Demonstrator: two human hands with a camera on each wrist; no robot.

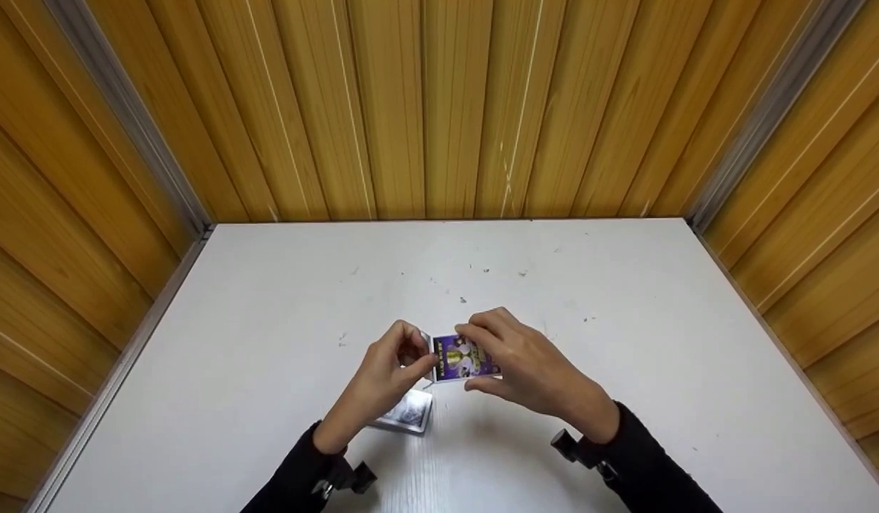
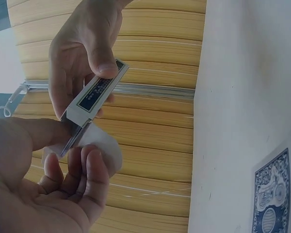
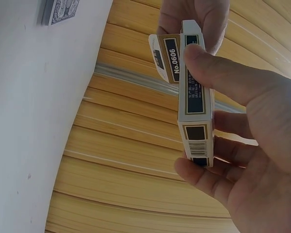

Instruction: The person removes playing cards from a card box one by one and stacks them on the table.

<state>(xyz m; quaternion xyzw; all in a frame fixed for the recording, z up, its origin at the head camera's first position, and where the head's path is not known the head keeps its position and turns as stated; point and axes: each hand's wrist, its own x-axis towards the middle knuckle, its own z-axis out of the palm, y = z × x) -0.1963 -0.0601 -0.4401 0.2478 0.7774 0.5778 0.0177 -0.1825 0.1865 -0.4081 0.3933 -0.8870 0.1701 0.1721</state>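
Observation:
A playing card box (image 1: 462, 358) with a purple and yellow face is above the white table, tilted. My right hand (image 1: 532, 363) grips it, thumb on one narrow side and fingers on the opposite side. At the box's open end, my left hand (image 1: 386, 374) pinches thin playing cards (image 2: 75, 139) that stick out a little. The end flap (image 3: 166, 58), marked No.0606, is folded outward near the left hand. Below the left hand, a stack of playing cards (image 1: 409, 412) lies on the table, patterned back up. How many cards are inside the box is hidden.
The white table (image 1: 268, 306) has small dark scuffs and meets yellow wood-look panel walls (image 1: 446, 107) at the back and both sides. Metal corner posts (image 1: 137, 114) stand at the back corners. Dark sleeves carry wrist cameras (image 1: 363, 477).

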